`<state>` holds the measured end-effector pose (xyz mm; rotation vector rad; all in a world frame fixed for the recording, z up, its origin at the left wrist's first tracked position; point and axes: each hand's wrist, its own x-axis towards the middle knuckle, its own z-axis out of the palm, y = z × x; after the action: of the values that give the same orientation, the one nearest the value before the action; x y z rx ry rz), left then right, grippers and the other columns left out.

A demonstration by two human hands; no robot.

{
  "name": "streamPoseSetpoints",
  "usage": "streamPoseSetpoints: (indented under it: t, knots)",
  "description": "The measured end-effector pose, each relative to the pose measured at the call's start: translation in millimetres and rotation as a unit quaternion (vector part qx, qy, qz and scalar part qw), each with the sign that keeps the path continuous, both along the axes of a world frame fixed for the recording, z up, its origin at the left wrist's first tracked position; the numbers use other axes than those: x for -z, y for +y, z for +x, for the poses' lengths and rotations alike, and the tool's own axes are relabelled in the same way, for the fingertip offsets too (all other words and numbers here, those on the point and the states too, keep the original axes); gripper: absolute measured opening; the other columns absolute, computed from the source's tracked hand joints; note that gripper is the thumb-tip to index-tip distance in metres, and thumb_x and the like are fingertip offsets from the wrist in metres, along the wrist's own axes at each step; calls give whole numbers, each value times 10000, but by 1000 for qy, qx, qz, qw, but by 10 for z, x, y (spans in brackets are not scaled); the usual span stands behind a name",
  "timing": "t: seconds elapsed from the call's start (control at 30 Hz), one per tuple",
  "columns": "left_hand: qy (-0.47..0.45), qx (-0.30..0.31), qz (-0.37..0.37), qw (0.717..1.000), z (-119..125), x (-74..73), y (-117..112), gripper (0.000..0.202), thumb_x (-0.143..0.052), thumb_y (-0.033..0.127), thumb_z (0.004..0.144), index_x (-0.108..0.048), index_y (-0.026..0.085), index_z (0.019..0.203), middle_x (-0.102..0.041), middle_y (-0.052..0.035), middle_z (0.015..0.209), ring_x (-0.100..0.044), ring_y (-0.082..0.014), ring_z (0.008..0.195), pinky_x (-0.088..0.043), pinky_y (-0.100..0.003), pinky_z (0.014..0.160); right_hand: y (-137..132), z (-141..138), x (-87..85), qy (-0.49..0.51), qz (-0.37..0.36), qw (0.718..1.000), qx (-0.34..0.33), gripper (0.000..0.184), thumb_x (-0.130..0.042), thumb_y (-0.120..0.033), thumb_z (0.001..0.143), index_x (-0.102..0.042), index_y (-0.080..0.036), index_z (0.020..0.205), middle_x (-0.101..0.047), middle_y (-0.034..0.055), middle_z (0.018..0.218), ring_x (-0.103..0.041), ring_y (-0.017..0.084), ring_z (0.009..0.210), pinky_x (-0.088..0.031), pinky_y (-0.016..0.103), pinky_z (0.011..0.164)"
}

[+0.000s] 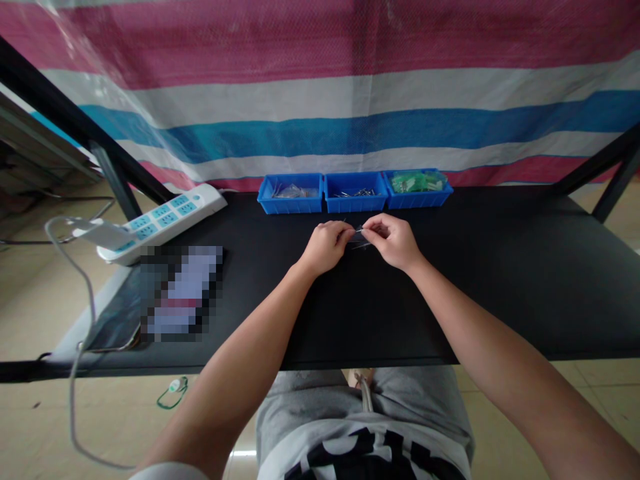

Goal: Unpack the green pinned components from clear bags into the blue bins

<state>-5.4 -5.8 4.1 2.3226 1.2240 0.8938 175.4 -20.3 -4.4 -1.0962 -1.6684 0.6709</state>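
My left hand and my right hand meet over the middle of the black table, their fingertips a small gap apart. Both are closed in a pinch on a thin, silvery, pin-like piece that spans the gap. Its exact kind is too small to make out. Just below the fingers, a few more thin pieces lie on the tabletop. Behind the hands stand three blue bins in a row. The left bin has thin pieces and clear plastic, the middle bin small metal parts, the right bin green plastic items.
To the left lies a white power strip with a plugged-in charger and a grey cable hanging over the table edge. A phone lies beside a blurred-out patch. A striped sheet hangs behind, between black frame bars.
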Motion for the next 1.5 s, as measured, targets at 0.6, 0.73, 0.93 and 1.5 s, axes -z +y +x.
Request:
streamPoseSetpoints:
  t: [0.6,0.73,0.93,1.5]
  knots:
    - [-34,-117,34,992,5,112,64,240,-526,253,880,-605,145,1080,-641,-113,1093,-598,-219,1023,-486,-368,926,48,4,-9,-169,182,965,79,231,-566,-256,806,-712,-194,974,-735,74,984,-632,247,936,-502,418,871]
    - [-15,-134,5,991,14,142,84,251,-529,247,870,-601,150,1091,-629,-117,1113,-592,-236,1039,-485,-400,942,162,52,42,-253,179,943,125,394,-520,-278,835,-650,-163,1189,-665,106,1212,-563,290,1096,-440,473,980]
    - [49,-137,-30,989,56,122,59,270,-511,244,882,-609,166,1121,-601,-126,1181,-568,-265,1115,-462,-441,977,240,85,60,-377,104,903,176,627,-519,-389,840,-456,-140,1412,-440,115,1481,-407,373,1167,-390,541,954]
    - [108,-116,-34,987,58,122,40,302,-516,288,885,-596,179,1156,-589,-130,1216,-528,-317,1141,-428,-490,952,340,135,273,-349,59,928,116,810,-572,-482,819,-227,-237,1510,-218,132,1593,-376,414,1199,-366,645,925]
